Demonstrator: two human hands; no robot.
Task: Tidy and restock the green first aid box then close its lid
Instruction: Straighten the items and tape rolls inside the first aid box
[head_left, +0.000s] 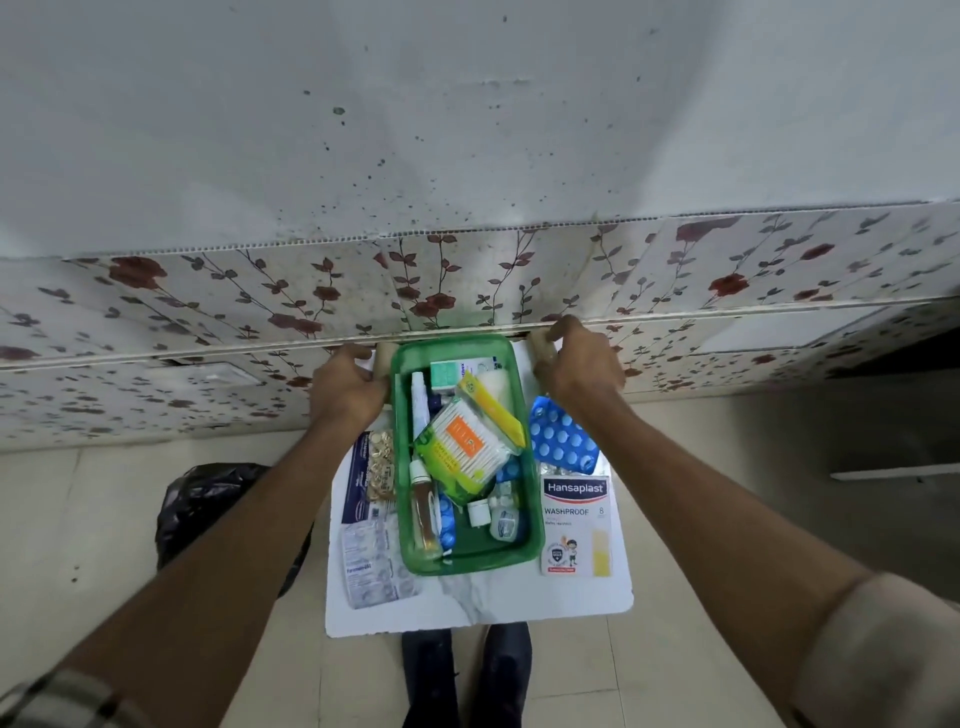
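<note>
The translucent green plastic first aid box (524, 551) sits open, without a lid on it, on a small white marble-patterned tabletop (467, 608) placed against a floral-papered wall panel (208, 306). The left hand (348, 387) is curled around a tan roll (383, 364) just beside the box's far left corner; the right hand (579, 364) is curled around a second tan roll (540, 345) just beside the far right corner. Both hands are clenched on their rolls; what the rolls consist of cannot be told. Inside the box lie a green-and-white packet of cotton swabs with an orange label (462, 449), a yellow flat packet (493, 410) partly under it, a teal-and-white carton (448, 375) at the far end, a white tube (420, 410) along the left wall, a clear bottle of amber liquid with a white cap (423, 512), a small white-capped bottle (478, 513) and a small clear bottle (504, 522). On the tabletop to the right of the box lie a blue blister strip of white tablets (561, 441) and, nearer the person, a white and red Hansaplast plaster packet (574, 525). To the left of the box lie a gold blister strip (382, 470) on a dark blue packet (358, 478), and silver foil tablet strips (371, 564). A black plastic bag (208, 499) rests on the tiled floor to the left of the tabletop.
</note>
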